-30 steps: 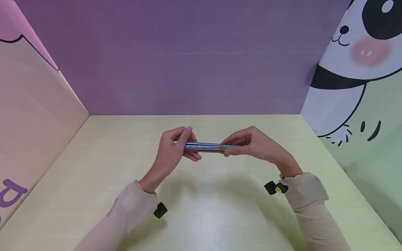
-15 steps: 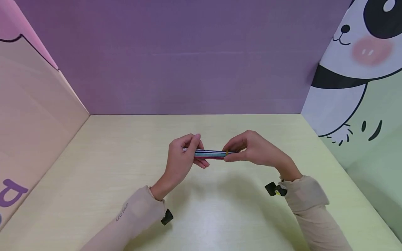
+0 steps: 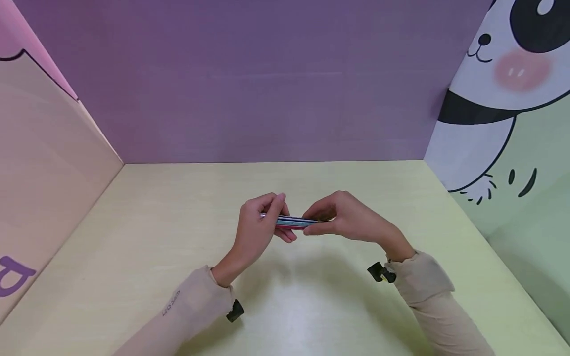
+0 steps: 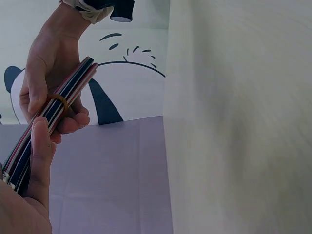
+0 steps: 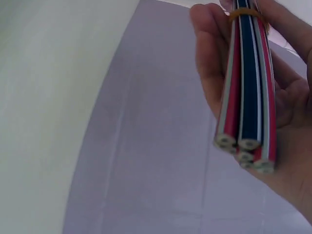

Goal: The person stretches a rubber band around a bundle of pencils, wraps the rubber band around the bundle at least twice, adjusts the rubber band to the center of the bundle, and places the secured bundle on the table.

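A bundle of slim striped pencils (image 3: 291, 223), bound by a tan rubber band (image 4: 59, 99), is held level above the table between two hands. My left hand (image 3: 256, 222) grips the bundle's left end, thumb lying along it. From the other side my right hand (image 3: 349, 217) holds the pencils, thumb in front and fingers behind, right by the band. In the right wrist view, the flat unsharpened ends of the pencils (image 5: 248, 97) point toward the wrist over the palm. The head view hides the bundle's right part behind the right hand.
Pale wood-look table (image 3: 178, 237) lies beneath the hands. A purple wall (image 3: 276, 84) closes the back, a pinkish panel (image 3: 49, 163) the left, and a green panel with a panda drawing (image 3: 530, 217) the right. Dark wrist cameras sit at both cuffs.
Both hands and the bundle have come slightly nearer and lower. My left hand moved right, then stayed; my right hand has slid left along the pencils, narrowing the gap and covering the rubber band.
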Demonstrator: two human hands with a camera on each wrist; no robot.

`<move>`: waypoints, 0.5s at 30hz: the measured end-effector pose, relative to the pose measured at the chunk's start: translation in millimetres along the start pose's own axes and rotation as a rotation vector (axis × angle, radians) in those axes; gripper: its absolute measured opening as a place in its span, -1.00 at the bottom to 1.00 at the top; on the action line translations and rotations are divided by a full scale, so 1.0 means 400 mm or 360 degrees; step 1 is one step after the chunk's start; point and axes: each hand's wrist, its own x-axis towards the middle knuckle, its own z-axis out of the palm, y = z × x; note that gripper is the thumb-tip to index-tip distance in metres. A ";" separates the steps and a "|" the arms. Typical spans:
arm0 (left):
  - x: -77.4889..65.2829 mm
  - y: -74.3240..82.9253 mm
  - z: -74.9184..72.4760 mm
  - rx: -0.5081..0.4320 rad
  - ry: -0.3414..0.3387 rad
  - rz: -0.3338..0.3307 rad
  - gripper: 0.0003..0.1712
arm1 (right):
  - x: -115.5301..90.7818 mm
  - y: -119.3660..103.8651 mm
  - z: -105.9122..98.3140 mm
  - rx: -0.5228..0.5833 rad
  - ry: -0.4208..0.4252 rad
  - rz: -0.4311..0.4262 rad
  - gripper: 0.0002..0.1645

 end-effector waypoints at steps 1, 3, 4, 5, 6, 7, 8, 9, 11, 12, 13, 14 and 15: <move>0.002 0.005 -0.004 -0.0009 0.0001 0.0004 -0.53 | -0.005 -0.005 -0.006 -0.0032 0.0004 -0.0001 -0.75; 0.004 0.012 -0.011 -0.0012 0.0010 0.0002 -0.53 | -0.014 -0.011 -0.017 -0.0096 0.0006 -0.0008 -0.71; 0.005 0.015 -0.014 -0.0012 0.0016 -0.0002 -0.53 | -0.019 -0.014 -0.021 -0.0126 0.0010 -0.0010 -0.71; 0.007 0.016 -0.016 -0.0012 0.0024 -0.0008 -0.53 | -0.022 -0.015 -0.024 -0.0154 0.0019 -0.0012 -0.72; 0.007 0.016 -0.017 -0.0015 0.0028 -0.0014 -0.53 | -0.025 -0.015 -0.025 -0.0179 0.0031 -0.0019 -0.74; 0.008 0.015 -0.016 -0.0021 0.0029 -0.0021 -0.53 | -0.025 -0.015 -0.024 -0.0200 0.0042 -0.0031 -0.75; 0.007 0.013 -0.015 -0.0023 0.0027 -0.0032 -0.52 | -0.024 -0.015 -0.020 -0.0214 0.0052 -0.0044 -0.78; 0.007 0.010 -0.013 -0.0026 0.0019 -0.0044 -0.52 | -0.021 -0.015 -0.015 -0.0227 0.0059 -0.0063 -0.80; 0.004 0.005 -0.006 -0.0028 -0.0002 -0.0059 -0.52 | -0.013 -0.014 -0.003 -0.0244 0.0048 -0.0101 -0.83; 0.003 0.002 -0.003 -0.0023 -0.0011 -0.0060 -0.51 | -0.010 -0.015 0.003 -0.0256 0.0040 -0.0115 -0.84; 0.002 0.000 0.000 -0.0013 -0.0016 -0.0058 -0.52 | -0.006 -0.015 0.008 -0.0266 0.0036 -0.0133 -0.85; 0.001 0.000 0.002 -0.0001 -0.0019 -0.0052 -0.53 | -0.003 -0.015 0.012 -0.0274 0.0035 -0.0146 -0.86; 0.002 0.000 0.003 0.0007 -0.0019 -0.0047 -0.53 | -0.002 -0.016 0.014 -0.0283 0.0034 -0.0158 -0.86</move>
